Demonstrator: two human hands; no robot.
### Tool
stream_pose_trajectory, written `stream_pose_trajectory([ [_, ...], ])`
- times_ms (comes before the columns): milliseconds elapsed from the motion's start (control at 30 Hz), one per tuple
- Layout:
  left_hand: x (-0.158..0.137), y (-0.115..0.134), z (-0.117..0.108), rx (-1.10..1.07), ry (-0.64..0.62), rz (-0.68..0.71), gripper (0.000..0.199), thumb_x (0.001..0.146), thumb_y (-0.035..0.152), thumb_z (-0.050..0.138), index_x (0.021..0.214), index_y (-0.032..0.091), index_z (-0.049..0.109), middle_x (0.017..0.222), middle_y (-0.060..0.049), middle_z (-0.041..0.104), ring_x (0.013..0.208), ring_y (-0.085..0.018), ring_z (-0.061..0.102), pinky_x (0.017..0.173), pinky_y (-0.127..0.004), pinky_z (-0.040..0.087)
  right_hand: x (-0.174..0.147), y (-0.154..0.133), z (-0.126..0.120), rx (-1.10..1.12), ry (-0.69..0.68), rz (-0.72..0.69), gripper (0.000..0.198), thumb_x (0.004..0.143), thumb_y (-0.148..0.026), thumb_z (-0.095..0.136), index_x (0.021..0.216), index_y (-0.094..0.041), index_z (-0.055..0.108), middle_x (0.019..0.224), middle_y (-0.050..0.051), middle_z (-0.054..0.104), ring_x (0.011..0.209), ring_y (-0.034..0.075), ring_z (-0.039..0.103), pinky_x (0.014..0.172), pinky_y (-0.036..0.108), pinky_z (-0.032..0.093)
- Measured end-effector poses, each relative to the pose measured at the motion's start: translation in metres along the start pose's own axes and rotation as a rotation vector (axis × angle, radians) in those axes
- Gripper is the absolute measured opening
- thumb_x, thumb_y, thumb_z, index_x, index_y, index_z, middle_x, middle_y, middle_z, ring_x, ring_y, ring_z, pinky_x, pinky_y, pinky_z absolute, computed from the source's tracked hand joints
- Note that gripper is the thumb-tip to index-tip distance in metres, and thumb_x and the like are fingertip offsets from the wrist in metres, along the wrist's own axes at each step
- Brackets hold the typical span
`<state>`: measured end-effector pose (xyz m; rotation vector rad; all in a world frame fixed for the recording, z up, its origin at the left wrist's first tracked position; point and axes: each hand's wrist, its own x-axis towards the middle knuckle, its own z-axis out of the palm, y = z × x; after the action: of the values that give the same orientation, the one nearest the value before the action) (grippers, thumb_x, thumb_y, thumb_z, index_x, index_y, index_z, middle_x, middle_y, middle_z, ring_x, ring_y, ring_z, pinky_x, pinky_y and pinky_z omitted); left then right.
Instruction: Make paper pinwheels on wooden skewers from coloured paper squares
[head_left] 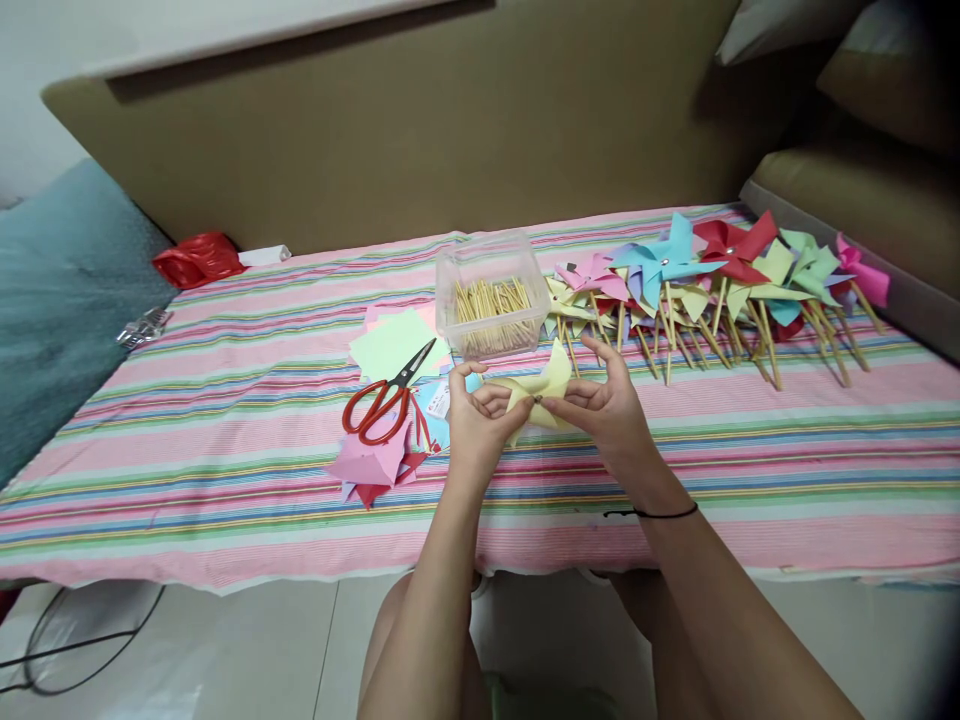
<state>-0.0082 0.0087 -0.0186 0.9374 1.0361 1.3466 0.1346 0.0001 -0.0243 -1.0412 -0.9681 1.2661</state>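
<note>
Between my two hands is a pale yellow paper pinwheel [553,378], its vanes folded in toward the middle. My left hand [480,415] pinches it from the left, thumb near the centre. From the other side my right hand [611,410] grips it, thumb and fingers meeting at a small shiny spot at the centre. No stick shows on this pinwheel. Just beyond stands a clear plastic box [491,345] of short wooden sticks [491,300]. Left of my hands, scissors with red handles [386,400] lie across a stack of coloured paper [390,345].
Finished pinwheels on sticks [667,262] are heaped at the right. Pink and red paper pieces [371,460] lie below the scissors. A red plastic bag [199,260] and a white roll [264,256] sit at the far left. Striped cloth [225,400] covers the seat.
</note>
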Motion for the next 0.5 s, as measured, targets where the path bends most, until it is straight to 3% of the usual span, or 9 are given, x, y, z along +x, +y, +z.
stream_pose_trajectory([
  [133, -0.0006, 0.0003, -0.0012, -0.016, -0.052, -0.030, 0.059, 0.061, 0.030, 0.078, 0.102, 0.024, 0.036, 0.065, 0.007, 0.063, 0.052, -0.010, 0.061, 0.053, -0.019, 0.048, 0.0004, 0.0012, 0.0001, 0.055, 0.005, 0.034, 0.097, 0.058, -0.031, 0.084, 0.135, -0.026, 0.026, 0.075, 0.000, 0.073, 0.073, 0.023, 0.072, 0.067, 0.038, 0.060],
  [333, 0.0006, -0.0014, -0.0030, -0.006, -0.110, -0.039, 0.071, 0.052, 0.022, 0.084, 0.105, 0.024, 0.037, 0.069, 0.004, 0.067, 0.064, -0.014, 0.067, 0.060, -0.023, 0.051, 0.0010, 0.0041, 0.0008, 0.081, -0.013, 0.072, 0.096, 0.058, -0.030, 0.084, 0.134, -0.023, 0.026, 0.076, 0.002, 0.074, 0.071, 0.021, 0.071, 0.068, 0.036, 0.058],
  [433, 0.0011, -0.0010, -0.0050, -0.086, -0.075, -0.085, 0.069, 0.053, 0.021, 0.084, 0.106, 0.023, 0.040, 0.067, 0.005, 0.066, 0.059, -0.012, 0.065, 0.059, -0.022, 0.050, 0.0011, 0.0027, 0.0009, 0.035, -0.021, 0.032, 0.085, 0.061, -0.029, 0.082, 0.130, -0.025, 0.032, 0.083, 0.002, 0.072, 0.076, 0.021, 0.070, 0.070, 0.036, 0.057],
  [500, 0.0008, -0.0001, -0.0062, -0.186, -0.013, -0.127, 0.063, 0.055, 0.020, 0.083, 0.104, 0.022, 0.043, 0.062, 0.008, 0.062, 0.054, -0.008, 0.061, 0.057, -0.019, 0.048, -0.0036, -0.0048, 0.0005, -0.020, 0.028, -0.071, 0.069, 0.065, -0.029, 0.080, 0.123, -0.026, 0.042, 0.091, 0.004, 0.071, 0.085, 0.021, 0.068, 0.076, 0.038, 0.056],
])
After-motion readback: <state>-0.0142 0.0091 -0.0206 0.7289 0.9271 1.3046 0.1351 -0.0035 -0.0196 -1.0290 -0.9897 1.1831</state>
